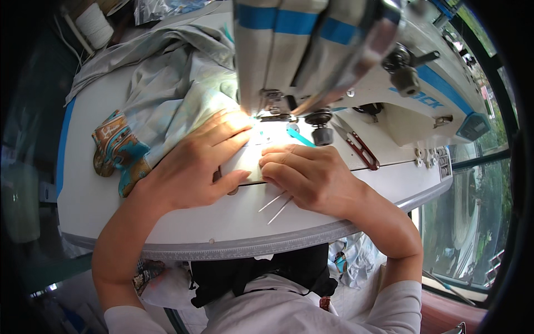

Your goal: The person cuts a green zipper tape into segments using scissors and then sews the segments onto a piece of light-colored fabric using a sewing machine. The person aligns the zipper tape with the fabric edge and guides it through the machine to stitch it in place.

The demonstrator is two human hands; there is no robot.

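My left hand (203, 156) lies on pale, faintly tinted fabric (167, 111), its fingers stretched toward the sewing machine's needle area and its thumb apart. The lamp's glare washes out the cloth by the fingertips. Across from it, my right hand (308, 175) is curled, with its fingertips low beside the bright spot. Thin metal tweezers (276, 207) stick out from under this palm, two prongs toward me. Whether those fingertips also pinch cloth is lost in the glare. A teal strip (301, 137) lies just beyond the right fingers. Above both hands stands the white-and-blue sewing machine (278, 50).
Red-handled thread snips (364, 153) rest right of the needle area. A brown-and-teal patterned piece (119, 147) hangs with the cloth at left. A cone of white thread (94, 26) stands at the far left. Ruler markings run along the table's front edge (267, 248). Light cloth (356, 259) lies below the table.
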